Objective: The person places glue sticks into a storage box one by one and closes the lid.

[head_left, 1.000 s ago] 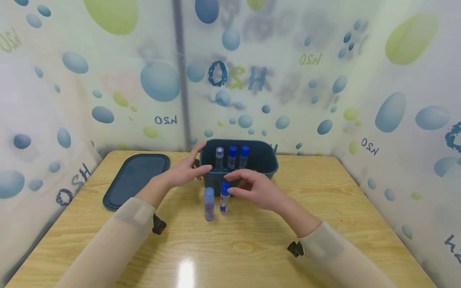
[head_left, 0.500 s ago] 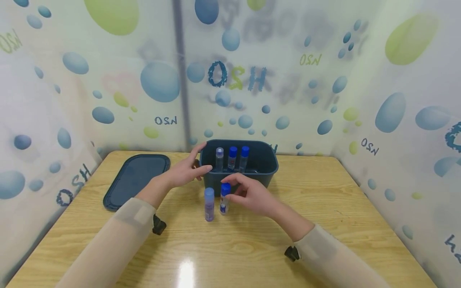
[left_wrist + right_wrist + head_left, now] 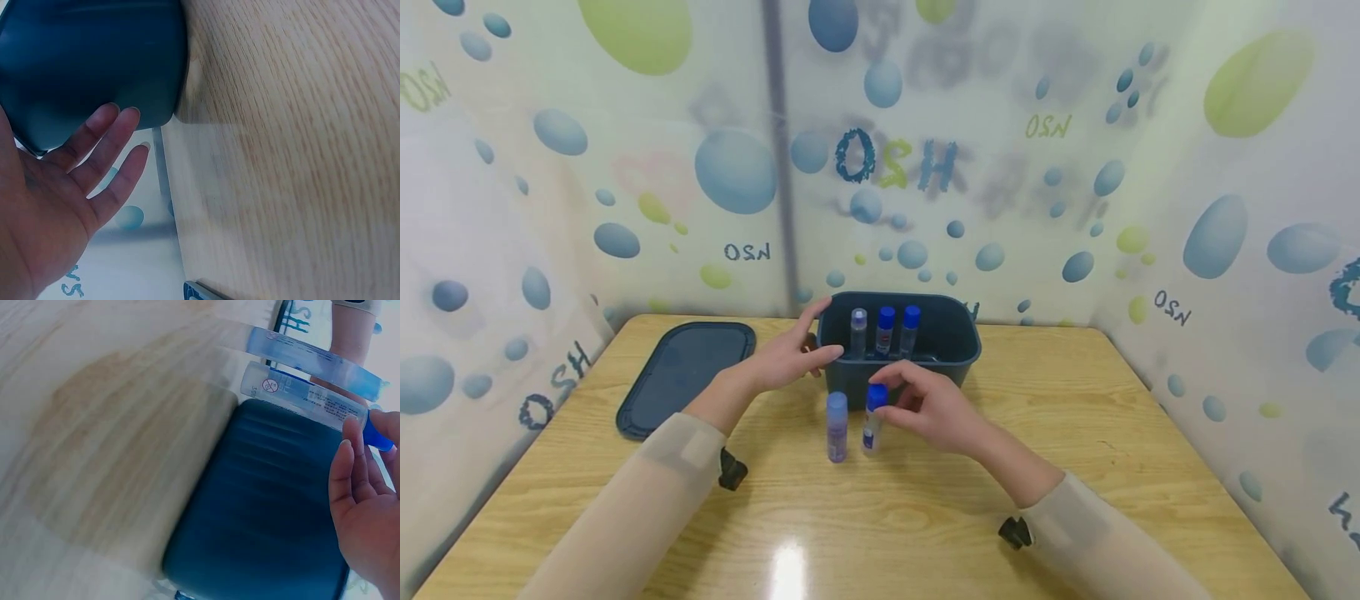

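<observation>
My right hand [image 3: 936,412] pinches the blue cap of a clear glue bottle [image 3: 872,435] between thumb and fingers, in front of the dark blue bin [image 3: 970,354]. Labels show on this bottle in the right wrist view. Left of it, a purplish glue bottle [image 3: 837,437] with a pale blue cap stands upright on the table. At the bin's left end, my left hand [image 3: 782,358] rests with spread fingers, the thumb over the front rim. Seen from the left wrist, straight fingertips [image 3: 128,115] lie against the bin's side. Inside the bin stand three more bottles, including a clear-capped bottle [image 3: 858,329] and a blue-capped bottle [image 3: 884,329].
A dark blue lid [image 3: 688,375] lies on the wooden table [image 3: 1112,467] left of the bin. Patterned curtains [image 3: 1037,192] close off the table's back and both sides.
My right hand has come down from beside the blue-capped bottle, taken its cap, and shifted it slightly right. The left hand stays at the bin.
</observation>
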Available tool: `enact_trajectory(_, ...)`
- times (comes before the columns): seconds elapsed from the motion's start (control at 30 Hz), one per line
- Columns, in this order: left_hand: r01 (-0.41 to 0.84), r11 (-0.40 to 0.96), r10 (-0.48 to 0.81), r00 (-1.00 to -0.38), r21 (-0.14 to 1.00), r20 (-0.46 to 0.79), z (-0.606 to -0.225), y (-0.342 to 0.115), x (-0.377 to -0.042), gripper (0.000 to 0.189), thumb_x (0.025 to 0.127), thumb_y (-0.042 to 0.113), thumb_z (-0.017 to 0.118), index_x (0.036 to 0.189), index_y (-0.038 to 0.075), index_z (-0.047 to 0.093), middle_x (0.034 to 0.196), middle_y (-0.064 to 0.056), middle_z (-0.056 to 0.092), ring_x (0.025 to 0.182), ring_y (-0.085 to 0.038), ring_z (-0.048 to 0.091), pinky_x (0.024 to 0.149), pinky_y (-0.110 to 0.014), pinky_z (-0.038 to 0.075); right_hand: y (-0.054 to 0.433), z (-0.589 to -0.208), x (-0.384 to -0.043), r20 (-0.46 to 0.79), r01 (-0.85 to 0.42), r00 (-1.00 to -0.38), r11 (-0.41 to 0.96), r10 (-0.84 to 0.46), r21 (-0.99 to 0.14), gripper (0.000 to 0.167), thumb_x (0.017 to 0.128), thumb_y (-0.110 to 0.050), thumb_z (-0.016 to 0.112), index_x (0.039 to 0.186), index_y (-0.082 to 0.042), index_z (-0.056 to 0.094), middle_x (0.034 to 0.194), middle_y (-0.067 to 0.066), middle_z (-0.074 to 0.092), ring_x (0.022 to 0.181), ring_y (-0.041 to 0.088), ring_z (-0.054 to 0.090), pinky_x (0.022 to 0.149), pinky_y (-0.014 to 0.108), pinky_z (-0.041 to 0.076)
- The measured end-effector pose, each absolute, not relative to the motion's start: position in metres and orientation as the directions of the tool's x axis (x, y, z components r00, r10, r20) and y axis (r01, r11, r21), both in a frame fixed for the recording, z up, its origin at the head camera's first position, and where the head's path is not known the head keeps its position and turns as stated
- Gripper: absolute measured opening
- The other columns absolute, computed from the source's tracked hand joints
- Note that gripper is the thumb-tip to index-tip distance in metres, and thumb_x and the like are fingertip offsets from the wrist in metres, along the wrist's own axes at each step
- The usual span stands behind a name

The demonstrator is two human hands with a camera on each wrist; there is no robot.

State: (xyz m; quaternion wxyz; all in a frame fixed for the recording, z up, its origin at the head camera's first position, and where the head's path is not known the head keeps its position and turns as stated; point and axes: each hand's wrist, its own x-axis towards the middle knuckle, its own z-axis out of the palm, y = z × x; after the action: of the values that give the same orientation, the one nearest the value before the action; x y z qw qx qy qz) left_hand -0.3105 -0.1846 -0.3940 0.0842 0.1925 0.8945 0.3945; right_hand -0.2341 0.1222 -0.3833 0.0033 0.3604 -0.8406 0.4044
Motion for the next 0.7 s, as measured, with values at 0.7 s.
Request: enact_trajectory(0.7, 0.274, 0.599, 0.417, -0.909, 0.752, 0.000, -0.393, -0.184, -0.309, 0.094, 0.108, 0.062, 0.060, 0.176, 0.042, -0.002, 0.112, -0.017, 0.069, 0.101, -0.034, 0.075, 0.092, -0.044, 0.058, 0.148, -0.304, -0.218, 0.576, -0.742, -0.653, 0.264, -0.492, -0.616, 0.042, 0.098, 0.005, 0.078, 0.138, -0.004, 0.066, 0.111, 0.010, 0.073, 0.082, 0.013, 0.069, 0.071, 0.026, 0.058)
